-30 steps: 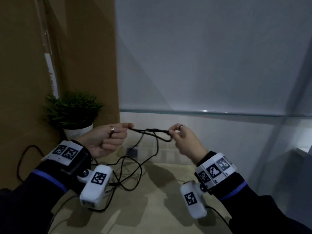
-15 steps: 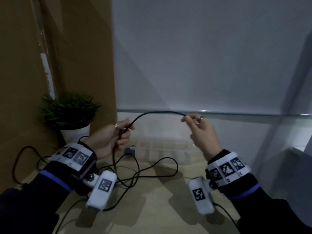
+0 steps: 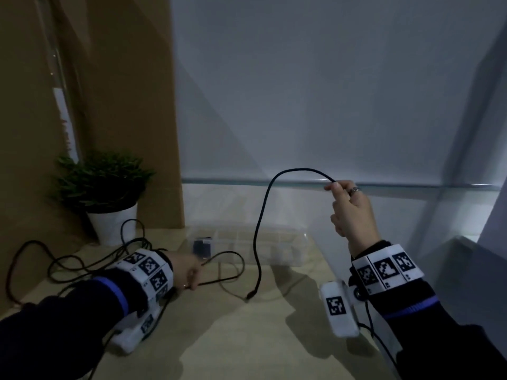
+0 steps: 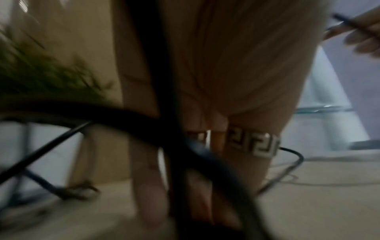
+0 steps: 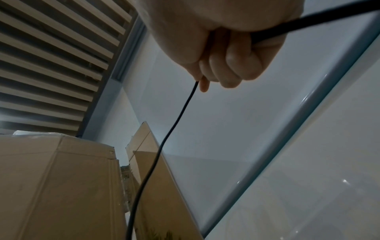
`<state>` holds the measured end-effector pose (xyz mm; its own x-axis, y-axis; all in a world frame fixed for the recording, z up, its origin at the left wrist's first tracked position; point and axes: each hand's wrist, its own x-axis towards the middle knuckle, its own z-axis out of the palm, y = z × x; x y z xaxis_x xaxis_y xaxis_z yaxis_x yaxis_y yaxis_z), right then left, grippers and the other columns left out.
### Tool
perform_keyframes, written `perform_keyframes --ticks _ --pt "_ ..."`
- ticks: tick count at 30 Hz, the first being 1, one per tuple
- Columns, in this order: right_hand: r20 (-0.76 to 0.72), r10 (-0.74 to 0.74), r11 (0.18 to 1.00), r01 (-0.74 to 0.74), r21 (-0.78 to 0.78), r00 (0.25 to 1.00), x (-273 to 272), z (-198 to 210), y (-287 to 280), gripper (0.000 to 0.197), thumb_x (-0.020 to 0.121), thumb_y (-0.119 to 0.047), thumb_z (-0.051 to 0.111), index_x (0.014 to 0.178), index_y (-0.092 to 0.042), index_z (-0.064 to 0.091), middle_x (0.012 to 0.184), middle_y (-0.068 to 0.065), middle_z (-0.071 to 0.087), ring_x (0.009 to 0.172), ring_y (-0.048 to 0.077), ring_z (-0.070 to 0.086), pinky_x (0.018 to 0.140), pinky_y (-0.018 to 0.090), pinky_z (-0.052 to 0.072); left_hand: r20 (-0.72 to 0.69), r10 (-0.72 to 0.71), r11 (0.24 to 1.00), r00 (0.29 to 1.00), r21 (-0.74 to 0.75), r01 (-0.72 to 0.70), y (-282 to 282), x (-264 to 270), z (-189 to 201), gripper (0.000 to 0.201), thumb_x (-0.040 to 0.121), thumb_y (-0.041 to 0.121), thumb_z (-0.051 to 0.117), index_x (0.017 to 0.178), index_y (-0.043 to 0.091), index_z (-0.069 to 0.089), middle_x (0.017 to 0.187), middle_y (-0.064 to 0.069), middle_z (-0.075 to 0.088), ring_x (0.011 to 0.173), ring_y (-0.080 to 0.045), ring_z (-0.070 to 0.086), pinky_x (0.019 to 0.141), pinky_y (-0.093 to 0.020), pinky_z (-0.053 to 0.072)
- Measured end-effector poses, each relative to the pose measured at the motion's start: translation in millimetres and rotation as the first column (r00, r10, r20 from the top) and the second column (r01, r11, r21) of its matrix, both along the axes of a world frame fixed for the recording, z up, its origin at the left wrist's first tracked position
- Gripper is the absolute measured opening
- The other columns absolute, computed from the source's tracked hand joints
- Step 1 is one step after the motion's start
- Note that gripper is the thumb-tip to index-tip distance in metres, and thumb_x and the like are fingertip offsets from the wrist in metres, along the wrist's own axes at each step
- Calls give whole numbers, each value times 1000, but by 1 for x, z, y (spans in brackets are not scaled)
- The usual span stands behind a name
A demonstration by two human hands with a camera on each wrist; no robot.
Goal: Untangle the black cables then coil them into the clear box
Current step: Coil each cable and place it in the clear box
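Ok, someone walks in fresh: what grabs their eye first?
The right hand, raised at right, pinches a black cable that arcs up and hangs to the tabletop. At lower left, the left hand reaches into the cable tangle, by the clear box.

a potted plant (image 3: 101,193) stands by a cardboard panel (image 3: 123,105) on the table (image 3: 247,338).
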<state>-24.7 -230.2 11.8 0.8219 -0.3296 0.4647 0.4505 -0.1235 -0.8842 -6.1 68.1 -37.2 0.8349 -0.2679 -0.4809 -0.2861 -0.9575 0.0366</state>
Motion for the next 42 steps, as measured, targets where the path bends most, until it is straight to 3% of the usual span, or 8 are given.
perform_keyframes --ticks 8,14,20,24,30,34,38,42 --pt "-2 73 997 -73 -20 997 -1 0 24 23 99 -20 40 80 -21 54 45 -12 25 31 2 22 31 13 19 40 60 440 997 -898 9 -38 -18 37 33 91 50 44 115 29 50 108 5 66 104 -10 59 87 -25 42" --pt "-72 -215 973 220 71 974 18 4 -43 27 98 -16 37 75 -18 53 53 6 39 35 9 35 34 11 24 -109 21 345 994 -932 -110 -46 -29 35 25 100 18 36 84 9 52 50 8 31 39 -6 32 52 -25 48" --pt "8 -223 620 148 -770 975 9 -4 -22 53 88 -46 54 134 -21 46 128 12 55 123 30 47 106 43 33 -48 96 163 994 -985 -63 -45 -24 51 27 99 25 38 80 12 53 53 7 24 40 -4 18 34 -13 19" --pt "-267 416 659 -490 -570 869 -13 -2 48 25 99 -27 39 94 -16 60 74 9 65 66 22 63 71 34 52 -116 17 -249 993 -962 -108 -56 -25 63 24 91 30 43 77 11 49 49 8 30 38 -4 21 35 -15 16" --pt "-178 210 727 -275 -629 961 1 -22 82 23 101 -24 34 95 -13 52 61 -9 40 51 3 37 51 20 30 -183 39 -740 982 -666 -95 -55 -9 54 34 100 27 32 86 9 57 99 -7 72 92 -18 69 78 -29 56" --pt "-424 371 327 -544 -773 826 -7 -27 87 24 99 -26 41 109 -18 62 76 -17 51 66 -4 48 62 15 37 -107 365 -539 925 -834 117 -49 6 37 32 102 23 30 96 13 60 115 -2 64 115 -15 57 103 -32 39" --pt "-165 455 486 -399 -777 875 -8 -17 76 20 95 -25 50 93 -16 68 85 -6 65 78 3 57 75 18 42 421 460 440 782 -873 211 -41 14 15 25 101 18 34 99 9 57 105 -3 59 100 -18 57 88 -31 43" --pt "353 127 849 83 -522 927 9 -19 56 13 87 -26 60 85 -18 70 80 -18 66 78 -4 61 73 13 45 -41 69 248 997 -967 -56 -55 -10 21 35 101 7 29 79 0 55 74 -13 58 55 -17 62 56 -21 48"
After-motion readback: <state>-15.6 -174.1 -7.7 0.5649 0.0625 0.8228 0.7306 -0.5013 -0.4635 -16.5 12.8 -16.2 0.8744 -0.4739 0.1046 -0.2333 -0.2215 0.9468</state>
